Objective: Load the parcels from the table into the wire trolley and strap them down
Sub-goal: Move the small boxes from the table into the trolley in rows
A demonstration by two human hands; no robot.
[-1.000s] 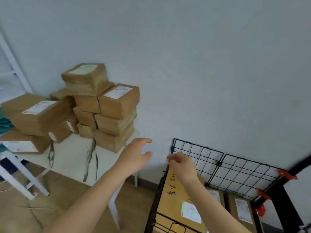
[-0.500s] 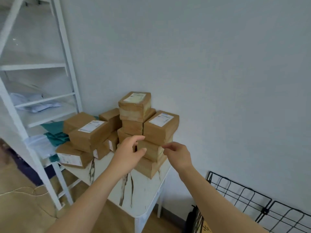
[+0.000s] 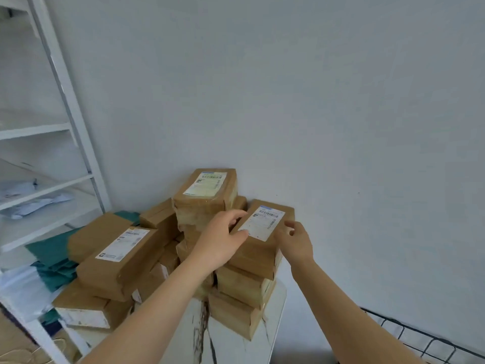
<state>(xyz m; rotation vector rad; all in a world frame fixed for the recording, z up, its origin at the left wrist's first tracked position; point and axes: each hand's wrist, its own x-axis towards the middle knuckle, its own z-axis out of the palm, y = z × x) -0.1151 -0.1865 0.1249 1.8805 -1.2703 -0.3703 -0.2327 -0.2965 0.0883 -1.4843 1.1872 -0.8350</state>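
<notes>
1. Target item. The top parcel [image 3: 256,252] sits on the right-hand stack of brown parcels [image 3: 242,285] on the white marbled table [image 3: 233,337]. The stack stands at the table's right edge, close to the grey wall [image 3: 341,114]. A white printed label with barcodes covers most of the parcel's upper face.

2. Left hand [image 3: 219,239]. I see it at the parcel's left side. The thumb lies on the upper face beside the near-left corner of the label, and the fingers curl over the far-left edge. The hand grips the top parcel.

3. Right hand [image 3: 295,241]. It is at the parcel's right side, with the fingers loosely spread and only slightly bent. I cannot tell whether the fingertips touch the cardboard. It holds nothing.

4. Surrounding load. A taller stack, topped by a labelled box [image 3: 207,191], stands just behind and left of the target. A long labelled parcel [image 3: 118,258] lies across more boxes at the left end of the table.

5. Destination. Only a strip of black grid from the wire trolley [image 3: 401,331] shows at the lower right, below table height and well apart from both hands.

6. Other items. A white shelving frame [image 3: 78,132] stands at the left, with green cloth [image 3: 52,256] on it behind the parcels.
</notes>
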